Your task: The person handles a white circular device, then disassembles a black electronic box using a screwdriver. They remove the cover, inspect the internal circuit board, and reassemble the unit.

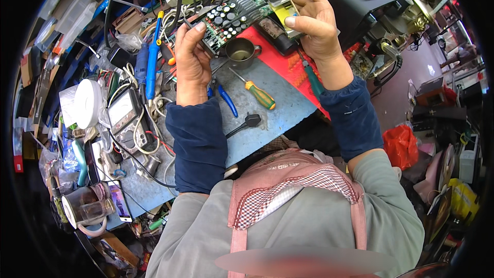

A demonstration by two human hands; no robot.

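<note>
My left hand (pixel 193 56) grips the near left corner of a green circuit board (pixel 226 24) crowded with round capacitors and a finned grey heat sink. At the far right my right hand (pixel 315 23) holds the edge of a board part with a yellow block (pixel 282 13) and a copper coil, thumb in front and fingers behind. Whether both parts are one piece I cannot tell. Below them stand a dark metal cup (pixel 241 54) and a black cylindrical object (pixel 277 36). A green-and-yellow screwdriver (pixel 260 95) lies nearer me, beside blue-handled pliers (pixel 227 101).
A black plug (pixel 252 120) lies on the blue-grey bench (pixel 283 118). A green-handled tool (pixel 312 78) rests over a red mat (pixel 278 62). Leftward are a blue pen-shaped tool (pixel 153 64), tangled cables, a meter (pixel 123 113), a phone (pixel 120 201) and a glass mug (pixel 87 206).
</note>
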